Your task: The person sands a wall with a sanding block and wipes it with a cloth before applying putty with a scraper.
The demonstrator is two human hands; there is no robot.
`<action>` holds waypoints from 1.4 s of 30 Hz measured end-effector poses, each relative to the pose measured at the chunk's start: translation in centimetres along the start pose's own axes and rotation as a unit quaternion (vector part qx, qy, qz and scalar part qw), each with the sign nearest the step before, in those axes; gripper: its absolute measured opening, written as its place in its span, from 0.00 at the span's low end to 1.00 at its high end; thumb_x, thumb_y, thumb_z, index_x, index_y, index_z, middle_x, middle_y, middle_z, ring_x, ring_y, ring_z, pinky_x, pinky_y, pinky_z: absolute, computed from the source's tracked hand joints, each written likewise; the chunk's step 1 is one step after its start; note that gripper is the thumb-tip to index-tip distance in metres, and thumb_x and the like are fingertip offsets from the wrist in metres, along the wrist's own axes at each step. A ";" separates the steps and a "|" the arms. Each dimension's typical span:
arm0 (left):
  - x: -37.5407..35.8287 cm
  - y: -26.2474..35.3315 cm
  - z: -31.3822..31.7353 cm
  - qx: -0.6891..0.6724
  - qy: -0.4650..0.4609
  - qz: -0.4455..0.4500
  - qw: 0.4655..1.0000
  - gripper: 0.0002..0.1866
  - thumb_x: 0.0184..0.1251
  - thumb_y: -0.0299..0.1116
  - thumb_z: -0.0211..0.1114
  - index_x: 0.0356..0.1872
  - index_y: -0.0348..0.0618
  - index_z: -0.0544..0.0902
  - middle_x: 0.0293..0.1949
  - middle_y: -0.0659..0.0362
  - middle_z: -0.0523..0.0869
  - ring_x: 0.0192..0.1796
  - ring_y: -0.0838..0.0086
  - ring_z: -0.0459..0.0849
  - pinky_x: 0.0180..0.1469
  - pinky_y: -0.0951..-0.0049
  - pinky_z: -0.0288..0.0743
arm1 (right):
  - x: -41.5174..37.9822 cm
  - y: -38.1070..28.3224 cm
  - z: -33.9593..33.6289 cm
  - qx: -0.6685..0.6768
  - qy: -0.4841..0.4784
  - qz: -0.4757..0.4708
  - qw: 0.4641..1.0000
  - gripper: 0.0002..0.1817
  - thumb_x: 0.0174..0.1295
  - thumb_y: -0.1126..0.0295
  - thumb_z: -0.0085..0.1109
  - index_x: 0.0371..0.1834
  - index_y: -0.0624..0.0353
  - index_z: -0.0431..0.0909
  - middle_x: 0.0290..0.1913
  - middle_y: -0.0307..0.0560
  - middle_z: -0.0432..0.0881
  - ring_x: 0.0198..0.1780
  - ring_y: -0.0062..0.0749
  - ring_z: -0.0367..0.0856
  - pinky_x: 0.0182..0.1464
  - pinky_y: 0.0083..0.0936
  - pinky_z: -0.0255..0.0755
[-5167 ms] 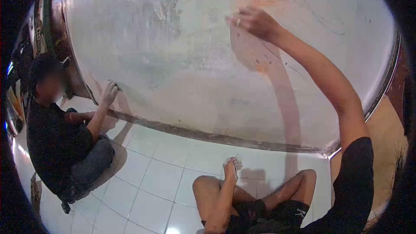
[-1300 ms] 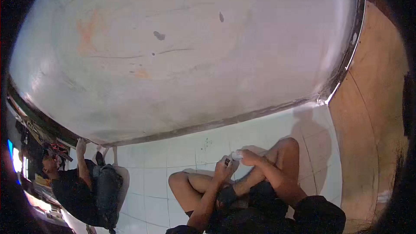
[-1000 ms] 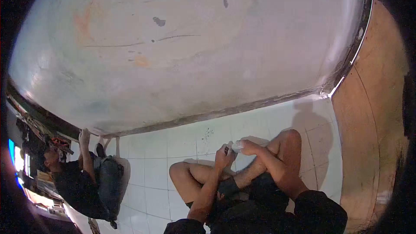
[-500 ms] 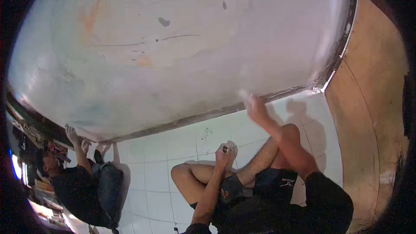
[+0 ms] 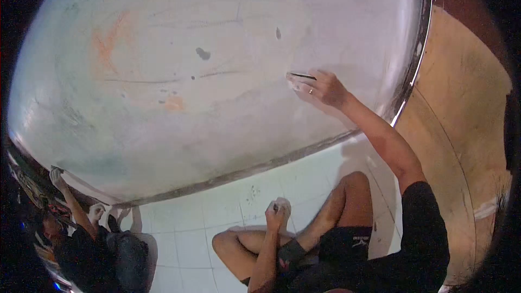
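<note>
My right hand (image 5: 325,88) is closed around a thin flat piece with a dark edge (image 5: 303,76) and holds it at the large pale panel (image 5: 239,125). A ring shows on one finger. The panel is curved, with orange patches, dark spots and scratch-like lines to the left of this hand. Low in front of my crossed legs, my left hand (image 5: 277,212) is closed, palm side up, over the tiled floor. Something small and dark shows among its fingers, and I cannot tell what it is.
At the far left another person (image 5: 81,255) sits by the panel, one hand (image 5: 57,178) raised to its lower edge. White floor tiles (image 5: 190,244) run below the panel, with dark specks near my left hand. A tan board (image 5: 450,130) stands at the right.
My right hand has moved up from the panel's lower edge onto its face. My left hand stays low. The other person's raised hand has shifted left, and the view has tilted slightly.
</note>
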State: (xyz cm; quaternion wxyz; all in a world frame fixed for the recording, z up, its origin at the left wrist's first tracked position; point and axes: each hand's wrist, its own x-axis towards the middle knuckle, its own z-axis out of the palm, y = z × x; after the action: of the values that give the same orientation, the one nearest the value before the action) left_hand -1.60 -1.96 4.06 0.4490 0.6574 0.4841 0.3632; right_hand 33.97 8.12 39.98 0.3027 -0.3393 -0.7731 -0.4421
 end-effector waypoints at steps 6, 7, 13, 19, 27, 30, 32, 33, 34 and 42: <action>0.8 -4.1 1.7 -0.225 0.000 -0.048 0.973 0.06 0.62 0.30 0.62 0.31 0.37 0.77 0.25 0.55 0.82 0.29 0.76 0.79 0.31 0.73 0.74 | 4.4 5.8 -2.5 -0.111 0.143 0.098 0.979 0.19 0.53 0.71 0.61 0.50 0.45 0.78 0.33 0.48 0.81 0.26 0.39 0.79 0.25 0.34 0.76; 1.2 -4.2 1.8 -0.254 -0.002 -0.046 0.966 0.06 0.63 0.29 0.62 0.31 0.37 0.76 0.26 0.57 0.82 0.29 0.76 0.79 0.31 0.74 0.75 | 4.5 6.1 -2.4 -0.095 0.185 0.116 0.971 0.18 0.52 0.71 0.62 0.48 0.45 0.79 0.31 0.48 0.81 0.25 0.38 0.79 0.24 0.33 0.75; 1.5 -0.2 1.0 -0.224 -0.011 -0.097 0.970 0.06 0.64 0.27 0.60 0.31 0.36 0.76 0.26 0.57 0.82 0.26 0.76 0.79 0.26 0.74 0.74 | -0.5 3.4 -2.2 -0.052 -0.025 0.073 0.996 0.19 0.42 0.78 0.62 0.41 0.54 0.75 0.31 0.47 0.79 0.28 0.43 0.78 0.28 0.38 0.74; 1.7 -3.1 1.3 -0.171 0.003 -0.090 0.981 0.07 0.59 0.28 0.64 0.29 0.35 0.78 0.24 0.57 0.82 0.28 0.76 0.78 0.31 0.72 0.74 | 2.6 5.0 -3.5 -0.121 0.090 0.119 0.981 0.16 0.49 0.73 0.65 0.42 0.51 0.75 0.27 0.45 0.78 0.24 0.39 0.77 0.23 0.34 0.73; 0.9 -0.2 -0.1 -0.080 0.008 -0.101 0.992 0.06 0.58 0.29 0.64 0.29 0.36 0.79 0.24 0.56 0.84 0.26 0.76 0.79 0.28 0.71 0.73 | -0.4 0.5 -1.6 -0.031 0.003 0.055 0.998 0.18 0.46 0.76 0.63 0.44 0.55 0.75 0.27 0.47 0.78 0.28 0.44 0.79 0.27 0.36 0.73; 1.2 0.1 -0.6 -0.073 0.002 -0.061 0.995 0.07 0.60 0.30 0.64 0.29 0.36 0.79 0.24 0.57 0.83 0.26 0.76 0.78 0.27 0.71 0.73 | 2.2 4.1 -3.9 -0.076 0.022 0.105 0.991 0.18 0.47 0.75 0.62 0.45 0.55 0.77 0.28 0.48 0.78 0.29 0.43 0.80 0.28 0.37 0.73; 1.1 -2.1 0.3 -0.112 0.008 -0.037 0.993 0.07 0.61 0.29 0.63 0.30 0.35 0.78 0.24 0.57 0.82 0.26 0.77 0.78 0.27 0.72 0.73 | 3.3 6.6 -4.2 -0.091 0.117 0.200 0.968 0.16 0.48 0.75 0.61 0.43 0.56 0.78 0.29 0.49 0.78 0.28 0.43 0.80 0.29 0.37 0.74; 1.3 -3.7 0.5 -0.154 0.000 -0.040 0.987 0.06 0.61 0.28 0.62 0.30 0.36 0.77 0.25 0.58 0.81 0.28 0.76 0.78 0.29 0.73 0.73 | 3.1 6.1 -3.9 -0.073 0.090 0.215 0.970 0.14 0.48 0.76 0.60 0.41 0.56 0.78 0.28 0.49 0.78 0.28 0.44 0.79 0.29 0.38 0.73; 1.6 -5.4 0.8 -0.196 -0.008 -0.042 0.980 0.05 0.62 0.27 0.61 0.31 0.36 0.76 0.27 0.58 0.80 0.30 0.76 0.78 0.30 0.75 0.74 | 2.8 5.2 -3.2 -0.055 0.063 0.229 0.970 0.13 0.48 0.77 0.59 0.39 0.57 0.79 0.28 0.50 0.77 0.28 0.44 0.79 0.29 0.39 0.73; 1.4 -4.2 1.1 -0.136 0.003 -0.063 0.989 0.08 0.61 0.30 0.63 0.30 0.34 0.78 0.25 0.53 0.83 0.28 0.75 0.80 0.30 0.72 0.74 | 2.7 4.1 -4.3 -0.062 -0.016 0.098 0.993 0.06 0.55 0.69 0.61 0.35 0.55 0.78 0.24 0.49 0.78 0.24 0.41 0.78 0.24 0.34 0.73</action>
State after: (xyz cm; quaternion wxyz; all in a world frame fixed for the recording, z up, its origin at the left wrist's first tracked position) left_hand -1.55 -0.33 -0.16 0.5546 0.5575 0.4721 0.3985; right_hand 36.35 6.52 45.81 0.3109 -0.4380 -0.7121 -0.4520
